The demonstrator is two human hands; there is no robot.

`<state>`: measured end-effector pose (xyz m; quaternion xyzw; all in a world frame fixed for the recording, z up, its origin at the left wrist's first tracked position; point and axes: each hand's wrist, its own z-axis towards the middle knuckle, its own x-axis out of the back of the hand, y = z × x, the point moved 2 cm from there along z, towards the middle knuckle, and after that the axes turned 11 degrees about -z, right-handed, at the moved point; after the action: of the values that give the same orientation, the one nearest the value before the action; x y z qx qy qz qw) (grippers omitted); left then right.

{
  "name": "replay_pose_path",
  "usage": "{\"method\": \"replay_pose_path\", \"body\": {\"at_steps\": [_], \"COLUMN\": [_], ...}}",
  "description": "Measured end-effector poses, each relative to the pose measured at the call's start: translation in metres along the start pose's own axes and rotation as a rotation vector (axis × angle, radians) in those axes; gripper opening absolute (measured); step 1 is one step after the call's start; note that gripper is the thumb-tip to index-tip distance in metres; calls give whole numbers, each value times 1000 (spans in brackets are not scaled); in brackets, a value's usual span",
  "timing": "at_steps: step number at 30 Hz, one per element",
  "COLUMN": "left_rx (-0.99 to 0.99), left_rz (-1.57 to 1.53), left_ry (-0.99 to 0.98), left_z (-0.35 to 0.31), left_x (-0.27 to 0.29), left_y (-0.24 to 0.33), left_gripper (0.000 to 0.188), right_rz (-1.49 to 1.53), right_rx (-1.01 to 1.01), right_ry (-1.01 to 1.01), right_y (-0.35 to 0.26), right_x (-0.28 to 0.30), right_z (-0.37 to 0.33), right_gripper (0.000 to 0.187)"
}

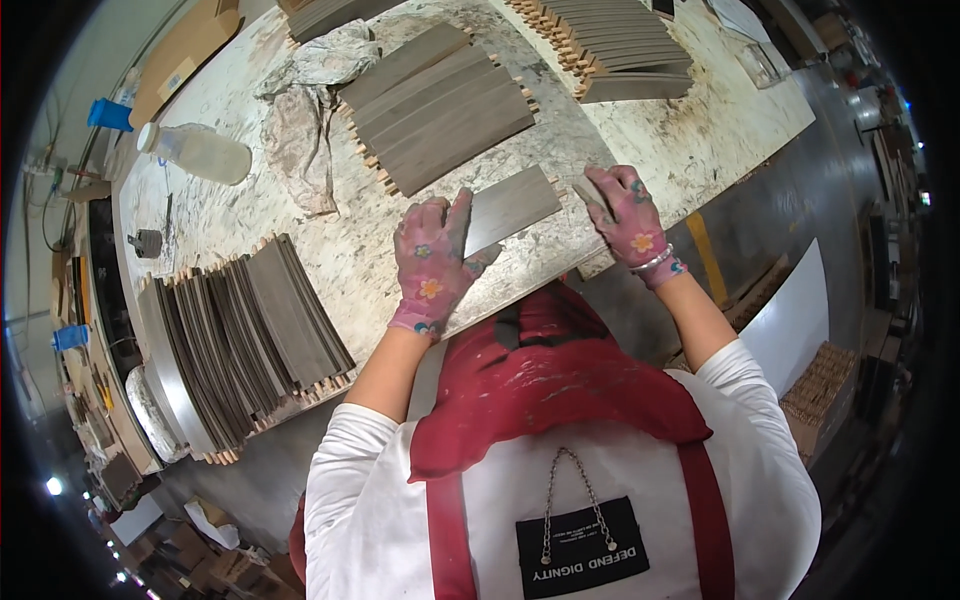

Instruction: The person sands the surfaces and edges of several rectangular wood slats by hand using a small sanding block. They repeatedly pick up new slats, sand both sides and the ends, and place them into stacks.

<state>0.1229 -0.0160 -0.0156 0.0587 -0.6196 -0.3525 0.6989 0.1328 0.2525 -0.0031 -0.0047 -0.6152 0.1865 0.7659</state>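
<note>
My left hand (pixel 432 262), in a pink flowered glove with greyed fingertips, grips the left end of a grey wooden slat (pixel 515 207). The slat lies flat near the table's front edge, with a light wooden peg at its right end. Just off that end is my right hand (pixel 632 222), gloved alike, fingers curled. A greyish shape shows at its fingertips; whether it is a held pad or dirty glove fingers is unclear. Beyond the slat lies a row of grey slats (pixel 435 105) with pegged ends.
More pegged slats (pixel 250 340) stand packed at the table's left, and others (pixel 630 45) at the back right. A crumpled rag (pixel 300 140) and a plastic bottle (pixel 205 152) of pale liquid are on the stained table (pixel 360 245). A cardboard box (pixel 820 390) is at right.
</note>
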Motion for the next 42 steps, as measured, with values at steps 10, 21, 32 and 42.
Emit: {"method": "replay_pose_path", "body": {"at_steps": [10,21,32,42], "left_rx": [14,12,87,-48], "left_rz": [5,-8,-546,-258], "left_ry": [-21,-11,-183,-283], "left_z": [1,-1,16,23], "left_x": [0,1,25,26], "left_y": [2,-1,-41,-28], "left_gripper": [75,74,31,43], "right_rz": [49,20,246,829], "right_rx": [-90,96,-214,-500], "right_ry": [-60,-62,133,85], "right_y": [-1,-24,41,21], "right_x": [-2,4,9,-10], "right_z": [-5,6,-14,-2], "right_gripper": [44,39,42,49]}}
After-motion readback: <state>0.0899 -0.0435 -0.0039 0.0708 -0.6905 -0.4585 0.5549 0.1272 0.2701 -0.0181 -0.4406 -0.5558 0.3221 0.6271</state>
